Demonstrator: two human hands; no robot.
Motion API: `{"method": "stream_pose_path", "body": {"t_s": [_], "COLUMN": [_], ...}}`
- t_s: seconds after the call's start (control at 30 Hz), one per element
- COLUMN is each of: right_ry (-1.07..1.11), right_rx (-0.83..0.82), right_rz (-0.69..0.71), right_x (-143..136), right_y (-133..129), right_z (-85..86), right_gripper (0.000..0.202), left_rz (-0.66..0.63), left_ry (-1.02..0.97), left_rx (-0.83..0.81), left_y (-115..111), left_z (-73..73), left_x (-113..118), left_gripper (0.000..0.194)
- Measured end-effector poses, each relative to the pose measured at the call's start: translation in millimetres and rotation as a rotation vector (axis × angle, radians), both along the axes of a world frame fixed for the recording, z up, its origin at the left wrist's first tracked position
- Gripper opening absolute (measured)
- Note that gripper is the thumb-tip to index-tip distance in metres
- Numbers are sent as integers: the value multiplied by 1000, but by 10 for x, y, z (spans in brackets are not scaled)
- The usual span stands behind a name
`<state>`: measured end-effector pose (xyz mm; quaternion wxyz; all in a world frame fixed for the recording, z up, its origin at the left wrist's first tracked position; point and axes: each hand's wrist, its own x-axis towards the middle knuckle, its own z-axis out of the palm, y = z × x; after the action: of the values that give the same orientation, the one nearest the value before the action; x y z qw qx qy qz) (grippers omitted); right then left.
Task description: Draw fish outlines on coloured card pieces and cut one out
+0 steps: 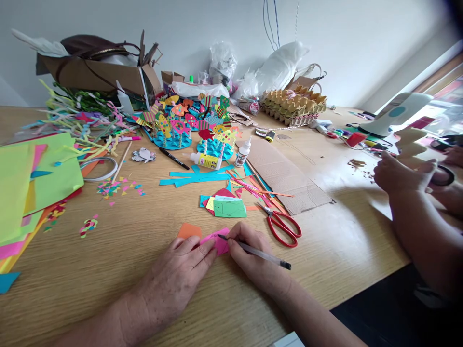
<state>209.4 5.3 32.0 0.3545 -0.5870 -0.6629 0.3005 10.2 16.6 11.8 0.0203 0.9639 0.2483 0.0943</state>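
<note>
The right hand [262, 271] pinches the pen [266, 255], tip at the pink paper [222, 247]; the left hand [177, 271], fingers extended, presses it on the table [119, 255]. Firm hold, light strokes should keep lines clean.

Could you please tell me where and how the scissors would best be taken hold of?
The scissors are probably best gripped by their red handles, coming from the near right. They lie on the table with both finger loops towards that side, while the blades point away to the left.
</note>
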Motion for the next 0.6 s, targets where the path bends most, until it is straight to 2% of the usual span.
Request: {"method": "stream_pose_path", "body": {"t_s": [0.6], "right_ry": [-14], "right_rx": [22], "right_rz": [-3], "right_x": [11], "right_y": [-6], "right_z": [6], "right_gripper": [10], "left_rz": [-9], "left_ry": [-11], "left_rx": [7], "left_y": [2], "left_z": [8], "left_x": [6], "left_gripper": [45]}}
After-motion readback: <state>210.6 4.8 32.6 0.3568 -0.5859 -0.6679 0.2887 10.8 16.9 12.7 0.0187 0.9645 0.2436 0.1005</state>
